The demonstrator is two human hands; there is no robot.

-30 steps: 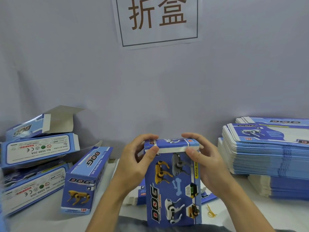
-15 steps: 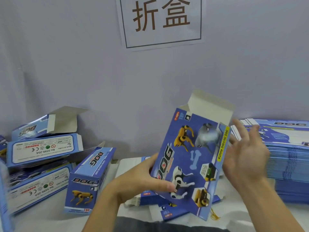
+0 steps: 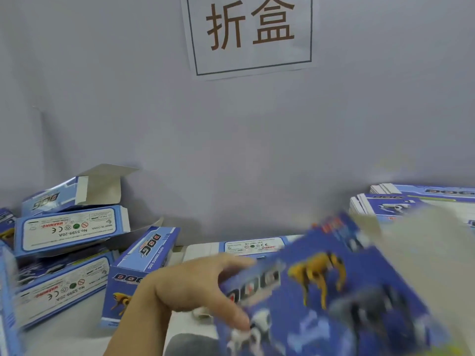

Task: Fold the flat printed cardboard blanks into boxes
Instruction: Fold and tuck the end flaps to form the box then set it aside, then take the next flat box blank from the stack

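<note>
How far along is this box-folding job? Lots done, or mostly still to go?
Several folded boxes are piled at the left, one with its end flap open, so some are done. The left hand grips a blurred blue box in mid-motion; the right hand is not visible. A tall stack of flat blanks at the right remains, so most work looks still ahead.

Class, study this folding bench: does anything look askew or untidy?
Yes. The folded boxes at the left lie heaped at angles, the top box with its end flap open. The flat blanks at the right are stacked neatly.
</note>
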